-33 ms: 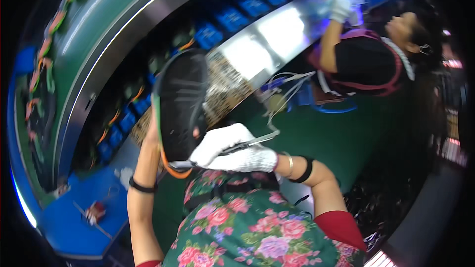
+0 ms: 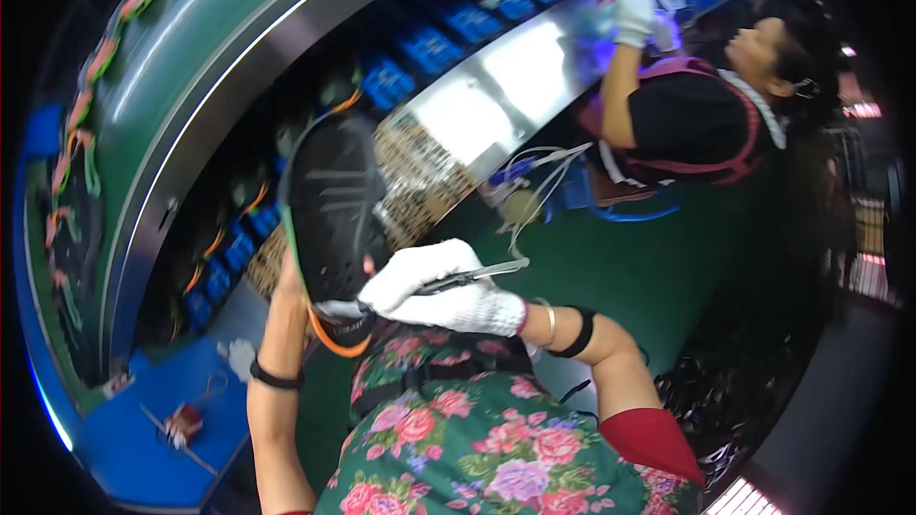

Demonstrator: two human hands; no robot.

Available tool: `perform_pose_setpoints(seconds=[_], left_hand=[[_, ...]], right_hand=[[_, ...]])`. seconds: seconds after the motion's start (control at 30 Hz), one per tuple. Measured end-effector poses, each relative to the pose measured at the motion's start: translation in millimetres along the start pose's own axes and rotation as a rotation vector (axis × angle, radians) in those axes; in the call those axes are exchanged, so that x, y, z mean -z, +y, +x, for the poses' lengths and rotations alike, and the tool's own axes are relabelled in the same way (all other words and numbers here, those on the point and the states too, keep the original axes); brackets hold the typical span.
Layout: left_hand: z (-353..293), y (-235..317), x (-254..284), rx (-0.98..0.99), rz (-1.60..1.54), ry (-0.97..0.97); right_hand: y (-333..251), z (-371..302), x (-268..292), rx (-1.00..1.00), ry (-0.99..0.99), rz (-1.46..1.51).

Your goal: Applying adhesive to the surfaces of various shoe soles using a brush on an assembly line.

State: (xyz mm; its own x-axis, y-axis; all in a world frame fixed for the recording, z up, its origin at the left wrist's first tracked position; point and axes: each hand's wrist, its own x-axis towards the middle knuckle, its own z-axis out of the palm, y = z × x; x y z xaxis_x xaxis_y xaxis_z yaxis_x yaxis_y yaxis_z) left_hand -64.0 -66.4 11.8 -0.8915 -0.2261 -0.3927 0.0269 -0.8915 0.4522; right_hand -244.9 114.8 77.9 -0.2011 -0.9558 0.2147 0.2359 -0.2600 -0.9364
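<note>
A black shoe sole (image 2: 334,195), edged in green along the left and orange at the heel, is held up lengthwise in front of me. My left hand (image 2: 289,278) is bare and wraps round it from behind. Most of its fingers are hidden; one fingertip shows at the right edge. My right hand (image 2: 434,284), in a white knit glove, is closed on a slim dark pen-shaped tool (image 2: 458,279). A grey part reaches from the glove onto the heel end of the sole. Whether it belongs to the tool, I cannot tell.
A brown-patterned surface (image 2: 429,167) and a shiny metal bench top (image 2: 506,81) lie beyond the sole. Blue trays (image 2: 429,50) line the curved green conveyor (image 2: 205,14). Pale cables (image 2: 534,176) hang at the right. A co-worker (image 2: 682,110) with white gloves works at far right.
The whole scene has shifted slightly to the left in view. Both hands keep their holds on the sole and the tool, with the sole tilted much as before.
</note>
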Motion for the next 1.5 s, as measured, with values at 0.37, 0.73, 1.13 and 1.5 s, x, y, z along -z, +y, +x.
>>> perform_pose_setpoints(seconds=[0.37,0.73,1.13,1.5], left_hand=[[-30.1,-59.3,1.6,-0.089,0.342,0.288],[-70.6,-65.5,-13.3,-0.259,-0.603,-0.296],[-51.0,-93.5,-44.3,-0.244,-0.281,0.071],[-58.4,-101.6,-22.4,-0.234,-0.369,-0.148]], right_hand=[[-18.2,0.9,2.5,0.321,-0.011,-0.542],[-31.2,-18.1,-41.0,0.526,0.147,-0.724],[-54.1,9.0,-39.1,0.593,0.059,-0.944],[-47.2,12.7,-54.8,0.471,-0.093,-0.887]])
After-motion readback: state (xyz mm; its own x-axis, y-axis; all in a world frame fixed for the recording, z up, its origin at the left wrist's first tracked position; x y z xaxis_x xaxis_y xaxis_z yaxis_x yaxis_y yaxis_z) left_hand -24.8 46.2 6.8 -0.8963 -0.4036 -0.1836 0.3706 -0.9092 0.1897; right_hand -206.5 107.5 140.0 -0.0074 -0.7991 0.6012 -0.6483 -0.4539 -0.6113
